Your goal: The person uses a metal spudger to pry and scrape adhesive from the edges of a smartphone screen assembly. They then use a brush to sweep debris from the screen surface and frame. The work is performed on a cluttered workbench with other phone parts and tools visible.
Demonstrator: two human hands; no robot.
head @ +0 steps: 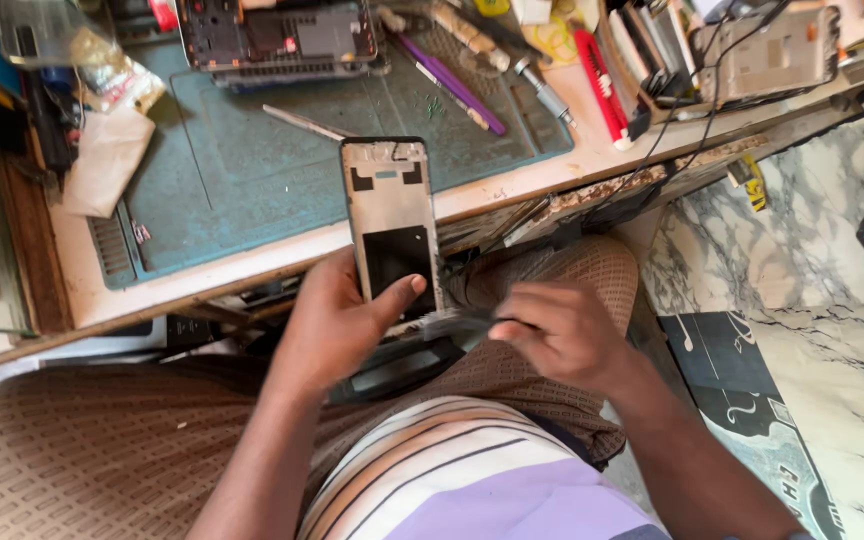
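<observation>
My left hand (337, 325) grips the lower end of a bare phone frame (390, 205), held upright over my lap with its inner side toward me and a black patch near the bottom. The thumb presses on that patch. My right hand (562, 330) pinches a thin dark tool (457, 325) whose tip meets the frame's lower right edge. The motion blurs the tool, so its shape is unclear.
A teal work mat (252, 170) lies on the bench with an opened phone (277, 38), tweezers (302, 123), a purple tool (452, 85) and a red cutter (600, 85). A grey device with cables (767, 55) sits at right. Marble floor (832, 330) lies to my right.
</observation>
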